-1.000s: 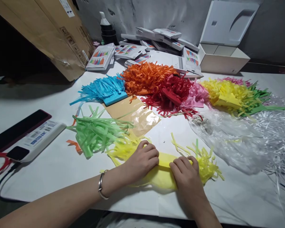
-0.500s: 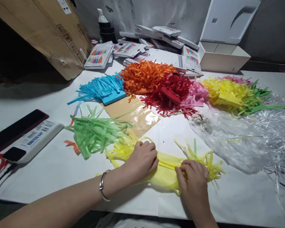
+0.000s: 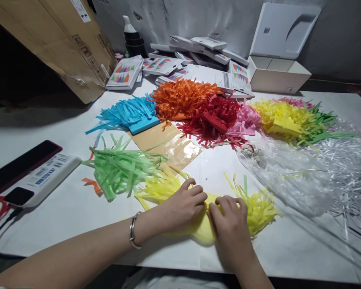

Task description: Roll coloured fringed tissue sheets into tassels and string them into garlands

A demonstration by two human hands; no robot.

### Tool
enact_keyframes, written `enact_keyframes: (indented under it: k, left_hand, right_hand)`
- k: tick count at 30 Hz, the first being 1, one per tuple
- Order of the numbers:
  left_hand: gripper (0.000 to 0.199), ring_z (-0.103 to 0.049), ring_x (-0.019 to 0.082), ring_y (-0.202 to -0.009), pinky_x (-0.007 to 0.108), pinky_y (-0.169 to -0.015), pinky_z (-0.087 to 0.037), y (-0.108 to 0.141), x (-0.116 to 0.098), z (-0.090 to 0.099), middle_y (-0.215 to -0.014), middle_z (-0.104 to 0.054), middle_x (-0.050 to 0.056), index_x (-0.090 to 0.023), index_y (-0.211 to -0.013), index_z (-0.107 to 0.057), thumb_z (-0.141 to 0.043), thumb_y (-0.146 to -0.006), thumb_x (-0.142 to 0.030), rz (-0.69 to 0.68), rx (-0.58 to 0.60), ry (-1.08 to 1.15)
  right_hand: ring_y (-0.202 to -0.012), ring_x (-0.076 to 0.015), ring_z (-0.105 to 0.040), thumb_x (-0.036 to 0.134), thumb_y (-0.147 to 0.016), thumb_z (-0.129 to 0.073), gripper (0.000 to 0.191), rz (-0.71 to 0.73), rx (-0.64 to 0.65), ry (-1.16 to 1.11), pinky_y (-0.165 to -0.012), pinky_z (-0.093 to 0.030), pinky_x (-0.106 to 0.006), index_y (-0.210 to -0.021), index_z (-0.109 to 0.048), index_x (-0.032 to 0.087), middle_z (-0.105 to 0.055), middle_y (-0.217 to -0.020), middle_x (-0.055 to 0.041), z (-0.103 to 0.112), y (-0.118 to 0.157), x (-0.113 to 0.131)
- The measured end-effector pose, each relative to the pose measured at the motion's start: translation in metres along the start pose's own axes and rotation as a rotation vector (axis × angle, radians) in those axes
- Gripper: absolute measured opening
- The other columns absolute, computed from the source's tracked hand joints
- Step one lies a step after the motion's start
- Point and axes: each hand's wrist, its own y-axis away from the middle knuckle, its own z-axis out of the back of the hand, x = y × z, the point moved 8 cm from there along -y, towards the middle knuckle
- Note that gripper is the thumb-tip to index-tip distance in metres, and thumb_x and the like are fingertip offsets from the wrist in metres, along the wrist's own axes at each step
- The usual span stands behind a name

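A sheet of yellow tissue paper with fringed ends [image 3: 203,230] lies across the front of the white table. My left hand [image 3: 182,206] presses on its middle, with the thumb and fingertips pinching the paper. Close beside it, my right hand [image 3: 231,226] is also closed on the paper, its fingertips almost meeting those of the left. Below the fingers the paper bulges toward me. Its fringes spread out on both sides of my hands. Light green fringed paper [image 3: 120,168] lies just beyond the left fringe, touching it.
Fringed bundles in blue [image 3: 128,114], orange [image 3: 183,98], red [image 3: 218,116], pink and yellow [image 3: 284,120] line the middle of the table. Silvery strands in clear plastic [image 3: 297,176] lie right. Flat boxes [image 3: 210,76], an open white box [image 3: 278,76] and a phone [image 3: 24,164] are around.
My right hand has slid left along the yellow tissue paper, closing the gap to my left hand. The paper between them has gathered and bulges more. The view has shifted slightly.
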Motion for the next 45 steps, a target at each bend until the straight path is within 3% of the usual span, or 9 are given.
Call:
enact_keyframes:
  k: [4,11,17,20,24,31,33,40,45]
  left_hand:
    - [0.021,-0.054,0.02,-0.084,0.043,-0.09,-0.033,-0.003,0.006,0.002,-0.086,-0.066,0.003,-0.019,-0.079,-0.065,-0.054,-0.096,-0.017,0.061,-0.01,0.111]
    - [0.019,-0.054,0.02,-0.079,0.043,-0.091,-0.033,0.002,0.007,-0.001,-0.083,-0.067,0.004,-0.017,-0.083,-0.064,-0.05,-0.095,-0.011,0.051,-0.086,0.089]
    - [0.018,-0.057,0.019,-0.083,0.04,-0.088,-0.034,0.003,0.012,-0.007,-0.092,-0.068,0.004,-0.018,-0.087,-0.064,-0.05,-0.098,-0.015,0.11,-0.108,0.183]
    - [0.016,-0.057,0.019,-0.085,0.04,-0.09,-0.034,0.005,0.013,-0.007,-0.093,-0.069,0.004,-0.018,-0.088,-0.064,-0.052,-0.097,-0.012,0.126,-0.085,0.204]
    - [0.013,-0.057,0.02,-0.087,0.039,-0.085,-0.033,0.008,0.023,-0.005,-0.092,-0.068,0.003,-0.018,-0.084,-0.065,-0.059,-0.096,-0.02,0.276,-0.088,0.312]
    - [0.017,-0.056,0.025,-0.086,0.043,-0.079,-0.033,-0.003,0.026,-0.005,-0.091,-0.068,0.007,-0.017,-0.08,-0.068,-0.057,-0.093,-0.014,0.45,0.12,0.165]
    - [0.014,-0.056,0.026,-0.085,0.044,-0.08,-0.034,-0.008,0.025,-0.003,-0.089,-0.067,0.008,-0.016,-0.078,-0.068,-0.061,-0.09,-0.014,0.421,0.132,0.041]
    - [0.019,-0.05,0.021,-0.079,0.044,-0.089,-0.033,-0.018,-0.01,-0.009,-0.079,-0.06,0.002,-0.019,-0.071,-0.066,-0.068,-0.089,-0.013,-0.023,0.054,-0.08]
    - [0.023,-0.049,0.021,-0.076,0.039,-0.075,-0.036,-0.03,-0.005,-0.007,-0.075,-0.059,0.003,-0.018,-0.066,-0.063,-0.071,-0.087,-0.016,-0.056,0.02,-0.054]
  right_hand:
    - [-0.079,-0.0205,-0.049,0.003,-0.096,-0.041,0.028,0.071,0.031,0.017,-0.092,-0.033,-0.041,-0.083,-0.061,0.018,-0.058,-0.077,-0.0037,-0.013,0.0,0.01]
    - [-0.081,-0.0197,-0.051,0.018,-0.103,-0.044,0.02,0.03,-0.009,-0.037,-0.092,-0.033,-0.04,-0.091,-0.06,0.02,-0.06,-0.083,-0.0027,-0.015,0.001,-0.002]
    - [-0.078,-0.02,-0.049,0.007,-0.098,-0.041,0.024,0.064,0.001,-0.009,-0.092,-0.033,-0.041,-0.085,-0.058,0.018,-0.057,-0.078,-0.0029,-0.019,-0.001,0.004]
    - [-0.081,-0.0202,-0.051,0.007,-0.097,-0.045,0.02,0.069,0.019,-0.011,-0.095,-0.032,-0.042,-0.089,-0.058,0.019,-0.06,-0.082,-0.0026,-0.018,0.002,-0.003]
    - [-0.092,-0.0209,-0.055,0.007,-0.097,-0.047,0.018,0.015,0.011,-0.018,-0.101,-0.029,-0.044,-0.095,-0.06,0.019,-0.065,-0.094,-0.0044,-0.009,0.011,-0.023]
    - [-0.092,-0.0235,-0.057,0.014,-0.099,-0.051,0.017,-0.182,0.044,0.067,-0.099,-0.028,-0.047,-0.086,-0.059,0.021,-0.064,-0.091,-0.0035,-0.005,0.009,-0.038]
    - [-0.091,-0.0246,-0.057,0.014,-0.096,-0.055,0.015,-0.22,0.069,0.091,-0.098,-0.029,-0.048,-0.083,-0.059,0.021,-0.064,-0.089,-0.0036,-0.007,0.005,-0.038]
    - [-0.091,-0.0206,-0.057,0.004,-0.094,-0.049,0.022,-0.122,0.086,-0.04,-0.107,-0.025,-0.049,-0.089,-0.061,0.021,-0.065,-0.092,-0.0025,-0.007,0.005,-0.03]
    - [-0.096,-0.0229,-0.057,0.003,-0.094,-0.046,0.024,0.007,-0.021,-0.041,-0.114,-0.021,-0.052,-0.098,-0.064,0.018,-0.067,-0.093,-0.0058,-0.006,0.007,-0.013]
